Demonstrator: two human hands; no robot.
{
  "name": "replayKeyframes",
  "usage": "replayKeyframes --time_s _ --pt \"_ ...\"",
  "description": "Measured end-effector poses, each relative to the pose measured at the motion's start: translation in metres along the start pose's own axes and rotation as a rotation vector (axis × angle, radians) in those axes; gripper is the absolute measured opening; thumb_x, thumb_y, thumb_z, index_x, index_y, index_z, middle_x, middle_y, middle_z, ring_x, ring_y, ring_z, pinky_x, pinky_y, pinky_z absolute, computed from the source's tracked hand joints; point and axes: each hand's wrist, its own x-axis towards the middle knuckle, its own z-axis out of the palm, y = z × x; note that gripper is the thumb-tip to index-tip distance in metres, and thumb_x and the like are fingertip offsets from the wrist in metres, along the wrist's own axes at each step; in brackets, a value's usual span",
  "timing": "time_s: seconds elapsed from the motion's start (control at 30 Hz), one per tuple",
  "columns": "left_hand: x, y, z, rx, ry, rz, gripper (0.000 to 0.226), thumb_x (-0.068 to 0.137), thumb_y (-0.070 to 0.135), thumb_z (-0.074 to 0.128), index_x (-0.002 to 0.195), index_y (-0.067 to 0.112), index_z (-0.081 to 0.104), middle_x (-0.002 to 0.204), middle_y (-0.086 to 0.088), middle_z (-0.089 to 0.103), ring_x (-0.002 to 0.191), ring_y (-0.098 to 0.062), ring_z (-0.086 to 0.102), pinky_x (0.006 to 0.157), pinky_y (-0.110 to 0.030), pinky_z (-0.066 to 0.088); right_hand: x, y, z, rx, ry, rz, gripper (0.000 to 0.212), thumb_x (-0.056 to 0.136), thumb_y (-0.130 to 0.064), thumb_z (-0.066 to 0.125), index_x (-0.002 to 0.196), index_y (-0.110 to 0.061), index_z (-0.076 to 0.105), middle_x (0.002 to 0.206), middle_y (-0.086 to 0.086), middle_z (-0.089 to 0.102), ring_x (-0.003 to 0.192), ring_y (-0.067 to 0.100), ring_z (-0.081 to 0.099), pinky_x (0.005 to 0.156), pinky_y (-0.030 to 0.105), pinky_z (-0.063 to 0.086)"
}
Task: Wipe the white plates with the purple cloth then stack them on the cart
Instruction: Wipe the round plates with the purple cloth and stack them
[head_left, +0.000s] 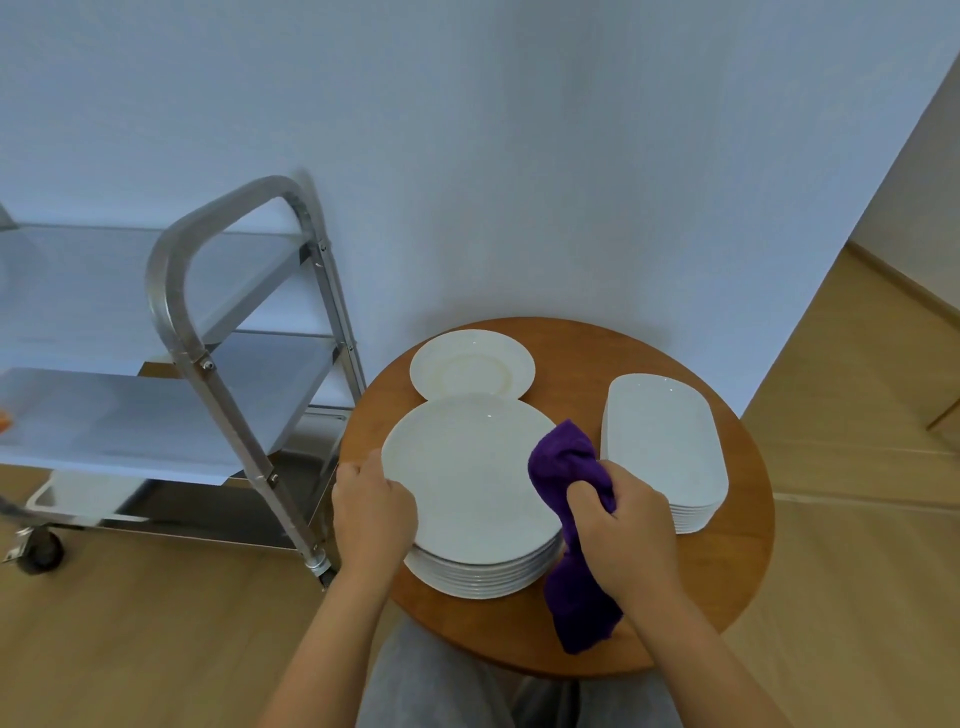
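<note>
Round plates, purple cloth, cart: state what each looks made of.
Round plates: likely glazed ceramic or porcelain; smooth white surfaces with small glints, though melamine cannot be ruled out.
Purple cloth: soft, fuzzy fabric, probably microfibre or terry; it bunches in the right hand.
Cart: metal, apparently stainless steel; brushed silver tube frame, bolted joints, reflective shelves.

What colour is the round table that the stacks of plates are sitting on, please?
The round table is a warm orange-brown wood tone, seen in the head view.
</note>
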Motion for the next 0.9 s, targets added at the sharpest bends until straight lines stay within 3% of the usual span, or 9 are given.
replayKeyframes --time_s 0.13,0.2,0.33,0.4,0.47,0.53,0.67,0.77,0.9 --pt "0.002 -0.005 0.008 -0.177 0.057 -0.139 0.015 0.095 0.008 0.048 0.109 0.012 0.051 0.087 0.014 0.037 0.071 -0.006 0.041 0.06 -0.007 0.029 -0.001 0.004 0.001 0.011 -0.016 0.019 0.019 0.087 -0.02 0.052 0.068 -0.022 0.053 0.057 -0.002 0.055 0.056 0.012 0.051 0.05 0.02 0.039" --pt "0.002 -0.009 0.008 -0.154 0.041 -0.102 0.012 0.093 0.005 0.049 0.101 0.015 0.051 0.091 0.008 0.036 0.072 -0.008 0.04 0.06 -0.009 0.029 0.0 0.005 0.0 0.021 -0.012 0.027 0.02 0.088 -0.02 0.052 0.068 -0.022 0.052 0.057 -0.003 0.054 0.057 0.013 0.052 0.051 0.02 0.039" --pt "0.017 -0.007 0.004 -0.028 0.03 -0.014 0.018 0.093 0.01 0.05 0.109 0.015 0.057 0.117 -0.007 0.042 0.099 -0.022 0.047 0.089 -0.035 0.043 0.012 -0.002 -0.003 0.027 0.007 0.001 0.022 0.087 -0.019 0.053 0.066 -0.022 0.051 0.053 -0.008 0.051 0.053 0.009 0.048 0.049 0.017 0.035" --pt "0.03 -0.003 0.005 -0.036 0.025 0.018 0.018 0.094 0.016 0.051 0.109 0.017 0.06 0.114 -0.005 0.051 0.101 -0.023 0.052 0.092 -0.039 0.044 0.024 -0.01 -0.001 0.018 0.024 -0.026 0.025 0.086 -0.018 0.053 0.063 -0.022 0.049 0.049 -0.01 0.048 0.049 0.007 0.045 0.047 0.016 0.032" --pt "0.049 0.005 0.007 -0.122 -0.06 -0.016 0.017 0.095 0.018 0.05 0.082 0.024 0.057 0.086 0.003 0.055 0.077 -0.012 0.052 0.074 -0.029 0.046 0.037 -0.019 0.001 -0.004 0.021 -0.058 0.025 0.087 -0.018 0.053 0.063 -0.021 0.048 0.05 -0.009 0.047 0.049 0.007 0.043 0.048 0.018 0.031" --pt "0.075 0.012 0.012 -0.227 -0.169 -0.179 0.026 0.096 0.018 0.046 0.07 0.021 0.048 0.072 0.001 0.049 0.064 -0.01 0.044 0.06 -0.021 0.038 0.052 -0.028 0.002 -0.014 0.034 -0.079 0.025 0.087 -0.018 0.052 0.063 -0.021 0.048 0.051 -0.007 0.047 0.05 0.007 0.044 0.049 0.02 0.032" --pt "0.126 0.021 0.03 -0.356 -0.263 -0.428 0.018 0.096 0.024 0.05 0.08 0.017 0.051 0.08 -0.001 0.056 0.074 -0.014 0.055 0.072 -0.024 0.048 0.084 -0.039 0.005 -0.001 0.063 -0.075 0.022 0.082 -0.026 0.048 0.063 -0.016 0.052 0.047 -0.009 0.046 0.05 0.009 0.044 0.049 0.024 0.034" --pt "0.15 0.018 0.048 -0.299 -0.34 -0.435 0.016 0.09 0.031 0.06 0.084 0.017 0.06 0.077 -0.001 0.064 0.07 -0.018 0.063 0.05 -0.027 0.047 0.106 -0.043 0.016 -0.057 -0.003 -0.062 0.023 0.082 -0.027 0.047 0.065 -0.014 0.053 0.045 -0.008 0.048 0.05 0.01 0.045 0.049 0.025 0.034" --pt "0.178 0.007 0.075 -0.287 -0.438 -0.46 0.026 0.085 0.046 0.064 0.094 0.021 0.059 0.086 -0.001 0.066 0.077 -0.023 0.066 0.051 -0.031 0.053 0.129 -0.042 0.038 -0.152 -0.095 -0.07 0.026 0.087 -0.026 0.048 0.062 -0.022 0.046 0.049 -0.009 0.045 0.048 0.006 0.042 0.048 0.018 0.029"
